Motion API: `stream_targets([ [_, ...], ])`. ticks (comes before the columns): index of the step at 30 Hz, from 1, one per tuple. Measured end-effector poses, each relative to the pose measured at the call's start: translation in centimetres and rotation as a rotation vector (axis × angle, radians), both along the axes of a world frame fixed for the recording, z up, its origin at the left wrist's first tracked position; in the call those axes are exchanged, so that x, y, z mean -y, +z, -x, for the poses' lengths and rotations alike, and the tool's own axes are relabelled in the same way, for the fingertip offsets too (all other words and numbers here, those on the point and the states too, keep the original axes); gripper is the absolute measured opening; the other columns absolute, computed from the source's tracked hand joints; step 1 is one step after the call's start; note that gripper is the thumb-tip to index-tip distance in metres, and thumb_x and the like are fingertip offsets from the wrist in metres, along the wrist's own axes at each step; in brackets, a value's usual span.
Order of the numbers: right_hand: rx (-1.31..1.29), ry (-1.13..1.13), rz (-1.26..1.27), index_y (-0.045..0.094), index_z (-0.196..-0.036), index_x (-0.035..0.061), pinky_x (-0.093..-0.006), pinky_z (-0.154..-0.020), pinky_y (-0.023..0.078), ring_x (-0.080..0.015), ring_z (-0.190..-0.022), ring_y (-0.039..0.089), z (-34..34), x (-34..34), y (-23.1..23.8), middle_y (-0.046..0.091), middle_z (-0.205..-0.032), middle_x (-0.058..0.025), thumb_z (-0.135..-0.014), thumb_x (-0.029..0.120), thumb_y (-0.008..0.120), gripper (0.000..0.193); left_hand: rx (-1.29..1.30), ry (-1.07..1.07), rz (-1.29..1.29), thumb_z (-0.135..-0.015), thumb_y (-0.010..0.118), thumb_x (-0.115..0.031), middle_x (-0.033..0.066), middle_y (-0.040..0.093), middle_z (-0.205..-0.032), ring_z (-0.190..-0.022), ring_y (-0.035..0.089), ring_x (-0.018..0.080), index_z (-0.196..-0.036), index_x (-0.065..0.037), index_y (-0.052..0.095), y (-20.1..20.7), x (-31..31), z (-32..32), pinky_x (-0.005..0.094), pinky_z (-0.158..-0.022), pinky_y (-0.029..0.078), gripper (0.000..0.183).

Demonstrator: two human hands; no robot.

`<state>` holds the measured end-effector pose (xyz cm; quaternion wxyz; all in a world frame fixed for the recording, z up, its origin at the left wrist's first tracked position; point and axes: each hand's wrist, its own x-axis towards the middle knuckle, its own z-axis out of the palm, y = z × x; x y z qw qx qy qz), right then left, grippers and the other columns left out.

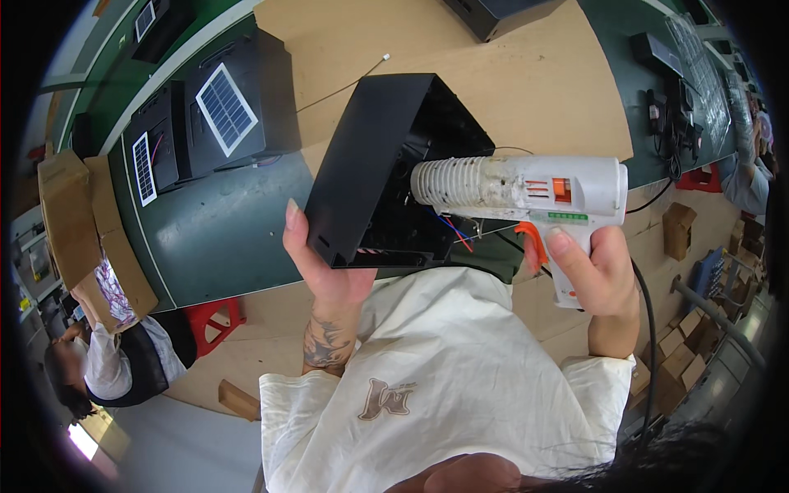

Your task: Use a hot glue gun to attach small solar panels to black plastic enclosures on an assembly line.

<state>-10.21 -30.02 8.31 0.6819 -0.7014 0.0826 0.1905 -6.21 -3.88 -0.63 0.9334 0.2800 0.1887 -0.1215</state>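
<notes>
My left hand [322,267] holds a black open-sided plastic housing [366,144] by its near lower corner, thumb up along its outer side. The housing is tilted, its hollow side turned to the right. Red and blue wires [454,231] hang at its opening. My right hand [598,267] is wrapped round the grip of a white glue gun [526,185] with a ribbed, stained barrel, an orange trigger and an orange switch. The barrel's front end points into the housing's opening; whether its tip touches anything inside is hidden.
On the green table [222,238] at left stand black boxes with solar panels [226,109]. A tan board [534,74] lies under the work, with a thin cable on it. A dark cord [649,345] trails from the glue gun. Another person [136,357] sits at left beside a carton [70,214].
</notes>
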Motion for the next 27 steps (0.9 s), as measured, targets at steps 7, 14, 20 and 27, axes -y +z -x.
stream_targets([
  [7,-0.007,0.028,0.061,0.058,-0.11,-0.0079,-0.0276,-0.065,0.047,-0.0129,-0.07,0.058,0.0,0.4,0.0,0.064,-0.079,-0.0073,-0.096,0.012,0.052,0.025,0.018,-0.006,0.023,-0.093,0.045,-0.057,0.0099,0.063,-0.123,-0.112,0.061,0.0218,-0.127,-0.002,0.056,-0.4,-0.3,0.2,0.0345,-0.095,0.047,0.066],
  [14,-0.046,0.032,-0.007,0.053,-0.119,-0.0073,-0.0292,-0.07,0.05,-0.0159,-0.078,0.062,0.4,0.6,0.0,0.065,-0.092,-0.0116,-0.096,0.008,0.052,0.028,0.035,-0.008,0.033,-0.093,0.045,-0.056,0.0096,0.063,-0.122,-0.111,0.061,0.0222,-0.127,-0.002,0.056,-0.6,-0.4,0.5,0.0342,-0.095,0.047,0.065],
  [20,0.162,-0.065,-0.13,0.042,-0.134,-0.0119,-0.0425,-0.097,0.049,-0.0334,-0.111,0.061,1.8,-0.8,-1.3,0.06,-0.121,-0.025,-0.092,0.004,0.051,0.046,0.035,-0.014,0.046,-0.093,0.044,-0.056,0.0098,0.063,-0.123,-0.112,0.061,0.0229,-0.127,-0.002,0.057,-0.6,-0.4,0.5,0.0353,-0.096,0.047,0.065],
  [27,0.36,0.234,0.231,0.046,-0.133,-0.0083,-0.0382,-0.097,0.048,-0.0298,-0.111,0.063,3.2,0.0,-2.9,0.063,-0.119,-0.0221,-0.088,0.004,0.057,0.048,0.134,-0.004,0.12,-0.095,0.043,-0.053,0.0111,0.061,-0.128,-0.119,0.058,0.0246,-0.13,0.0,0.055,-0.5,-0.3,0.6,0.0379,-0.103,0.043,0.065],
])
